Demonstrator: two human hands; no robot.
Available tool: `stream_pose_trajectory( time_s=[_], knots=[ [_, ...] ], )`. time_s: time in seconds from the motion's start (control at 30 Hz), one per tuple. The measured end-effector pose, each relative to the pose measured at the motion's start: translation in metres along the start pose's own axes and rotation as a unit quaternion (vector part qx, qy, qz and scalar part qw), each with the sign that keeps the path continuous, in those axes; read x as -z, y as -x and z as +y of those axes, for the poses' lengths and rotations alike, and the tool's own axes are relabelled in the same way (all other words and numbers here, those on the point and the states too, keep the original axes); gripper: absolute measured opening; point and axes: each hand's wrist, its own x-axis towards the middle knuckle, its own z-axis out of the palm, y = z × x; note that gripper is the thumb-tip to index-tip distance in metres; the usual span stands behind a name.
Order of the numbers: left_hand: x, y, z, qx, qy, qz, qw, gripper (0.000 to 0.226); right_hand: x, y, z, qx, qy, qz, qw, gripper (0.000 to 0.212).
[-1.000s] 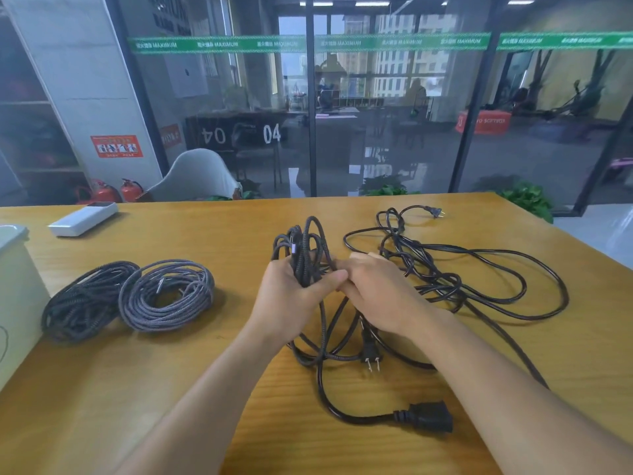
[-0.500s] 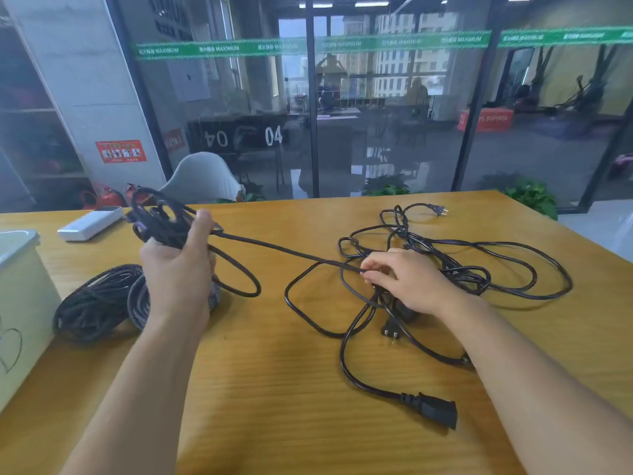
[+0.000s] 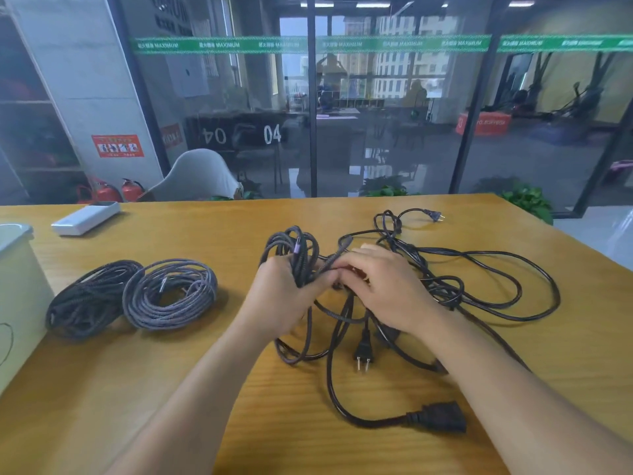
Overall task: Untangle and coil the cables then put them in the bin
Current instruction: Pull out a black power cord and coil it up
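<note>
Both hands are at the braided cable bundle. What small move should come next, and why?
Probably wind another loop: the left hand grips the half-coiled dark braided cable, the right hand pinches its loose strand, and slack still lies on the wooden table.

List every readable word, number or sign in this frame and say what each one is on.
"MAXIMUM", repeated, some mirrored: green strip across the glass wall.
"04": white digits on the dark panel behind the glass.
"04" mirrored: same panel, to the left.
Red sign on the pillar: pictograms, text too small to read.
Red box behind the glass: lettering blurred.
Cables, bin: no text visible.
</note>
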Motion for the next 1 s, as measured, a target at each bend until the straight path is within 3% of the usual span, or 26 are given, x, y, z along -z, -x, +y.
stream_pose_trajectory(
  time_s=[0.17, 0.3, 0.37, 0.5, 0.6, 0.73, 0.87, 1.0],
  knots=[
    [0.004, 0.001, -0.007, 0.001, -0.097, 0.011, 0.995, 0.037, 0.0, -0.003, -0.004, -0.013, 0.02, -0.034, 0.999, 0.02],
    [0.03, 0.001, 0.001, 0.021, -0.009, 0.172, 0.985, 0.022, 0.006, -0.001, 0.01, -0.064, 0.048, -0.127, 0.989, 0.015],
    [0.051, 0.003, -0.001, 0.018, 0.02, 0.256, 0.966, 0.023, 0.011, 0.0, 0.021, -0.104, 0.045, -0.132, 0.985, 0.014],
    [0.057, 0.007, -0.002, 0.024, 0.033, 0.289, 0.957, 0.022, 0.014, 0.0, 0.03, -0.12, 0.036, -0.118, 0.985, 0.017],
    [0.049, 0.005, -0.003, 0.035, 0.047, 0.263, 0.963, 0.024, 0.012, 0.003, 0.027, -0.086, 0.052, -0.078, 0.992, 0.023],
    [0.02, 0.007, 0.005, 0.033, 0.081, 0.174, 0.981, 0.032, 0.011, 0.001, 0.011, -0.044, 0.025, -0.049, 0.998, 0.029],
    [0.001, 0.009, 0.013, 0.005, 0.11, 0.1, 0.989, 0.033, 0.007, 0.0, -0.016, 0.001, 0.026, -0.071, 0.997, 0.022],
    [-0.002, 0.013, 0.016, -0.032, 0.152, 0.043, 0.987, 0.036, 0.003, 0.0, -0.019, -0.02, -0.012, -0.093, 0.995, 0.02]
  ],
)
